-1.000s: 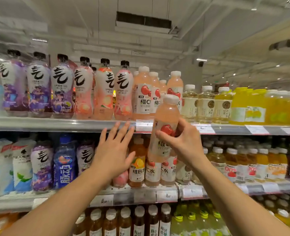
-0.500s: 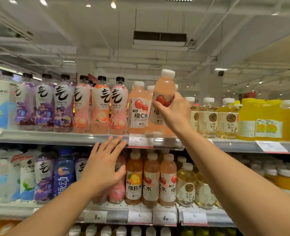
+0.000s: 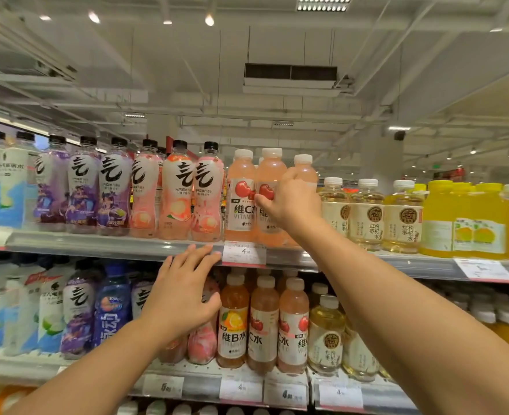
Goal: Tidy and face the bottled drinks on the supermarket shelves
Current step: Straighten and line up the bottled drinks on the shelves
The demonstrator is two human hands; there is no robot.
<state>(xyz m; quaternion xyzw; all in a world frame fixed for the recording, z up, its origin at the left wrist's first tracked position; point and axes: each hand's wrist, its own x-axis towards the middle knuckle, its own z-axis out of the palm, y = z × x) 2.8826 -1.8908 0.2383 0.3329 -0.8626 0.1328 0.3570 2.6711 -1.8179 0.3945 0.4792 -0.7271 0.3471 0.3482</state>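
Up on the top shelf (image 3: 112, 247), the right hand (image 3: 292, 202) wraps its fingers around a pink cherry vitamin C bottle (image 3: 269, 199), standing it beside its twin so the label shows. Lower down, the left hand (image 3: 181, 298) rests with fingers spread.

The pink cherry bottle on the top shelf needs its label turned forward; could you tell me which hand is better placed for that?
Right. The right hand already grips that pink cherry bottle on the top shelf, so it probably only needs a twist. The left hand is spread open lower down, holding nothing.
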